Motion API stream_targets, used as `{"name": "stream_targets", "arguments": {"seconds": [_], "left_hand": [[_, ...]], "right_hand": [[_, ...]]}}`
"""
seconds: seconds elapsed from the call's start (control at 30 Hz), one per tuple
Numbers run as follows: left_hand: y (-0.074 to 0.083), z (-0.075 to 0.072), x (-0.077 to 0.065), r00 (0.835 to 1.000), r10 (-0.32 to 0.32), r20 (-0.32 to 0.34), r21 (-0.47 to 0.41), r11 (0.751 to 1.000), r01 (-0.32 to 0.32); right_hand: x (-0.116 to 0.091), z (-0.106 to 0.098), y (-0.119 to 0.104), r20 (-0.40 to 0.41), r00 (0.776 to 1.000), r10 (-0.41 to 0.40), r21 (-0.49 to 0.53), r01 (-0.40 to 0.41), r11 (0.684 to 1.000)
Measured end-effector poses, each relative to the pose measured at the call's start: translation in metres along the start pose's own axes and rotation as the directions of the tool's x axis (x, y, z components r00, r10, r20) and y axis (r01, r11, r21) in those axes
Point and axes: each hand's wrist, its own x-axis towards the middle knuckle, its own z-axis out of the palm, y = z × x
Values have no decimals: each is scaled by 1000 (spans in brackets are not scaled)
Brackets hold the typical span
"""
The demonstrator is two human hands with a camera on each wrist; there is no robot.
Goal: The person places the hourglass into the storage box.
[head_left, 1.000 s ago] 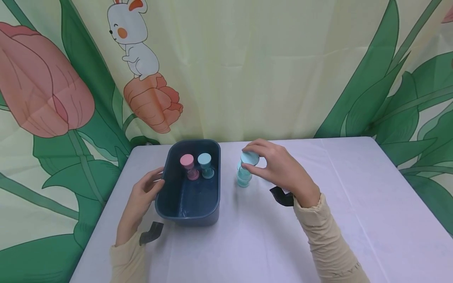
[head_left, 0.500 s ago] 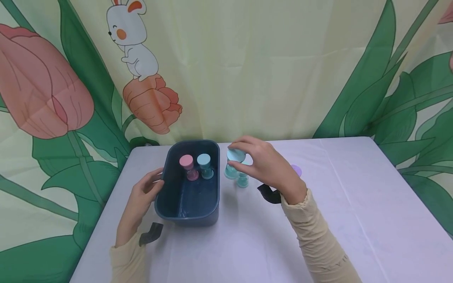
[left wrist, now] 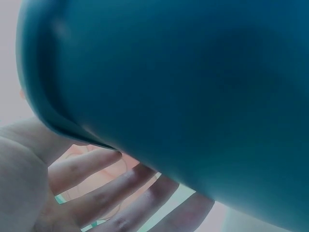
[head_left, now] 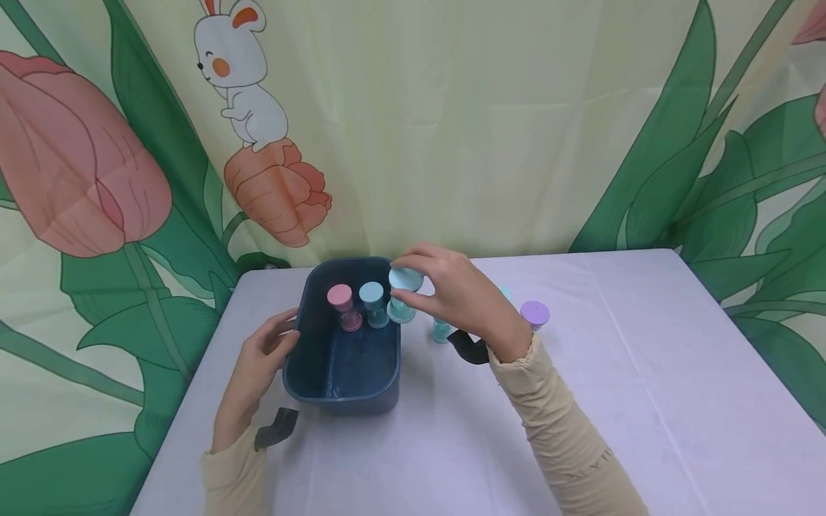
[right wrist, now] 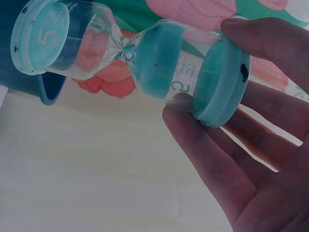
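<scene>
My right hand pinches the top cap of a teal sand timer, fingers on one side and thumb on the other. Its far end overlaps the right rim of the dark blue bin in the head view. In the right wrist view this sand timer carries the number 5, with teal sand in the half nearer my hand. My left hand rests against the bin's left side; the left wrist view has its fingers extended along the outer wall. Inside the bin stand a pink sand timer and a light blue sand timer.
On the white-covered table, a teal sand timer stands partly hidden below my right hand. A purple-capped one stands by the right wrist, and a light teal edge shows behind the hand. A printed curtain hangs behind.
My right hand has carried the teal sand timer leftward to the bin's right rim, uncovering the purple-capped one. My left hand has stayed at the bin's side.
</scene>
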Motion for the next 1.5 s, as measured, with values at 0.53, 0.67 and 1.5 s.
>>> {"name": "stream_targets", "arguments": {"seconds": [0.53, 0.67, 1.5], "left_hand": [[-3, 0, 1, 1000, 8, 0, 14, 1000, -8], [-1, 0, 1, 1000, 7, 3, 15, 1000, -7], [-2, 1, 1, 1000, 9, -10, 20, 1000, -9]], "right_hand": [[17, 15, -1, 35, 999, -6, 15, 5, 1000], [20, 20, -1, 45, 999, 7, 18, -7, 1000], [42, 56, 7, 254, 962, 101, -46, -92, 995]]}}
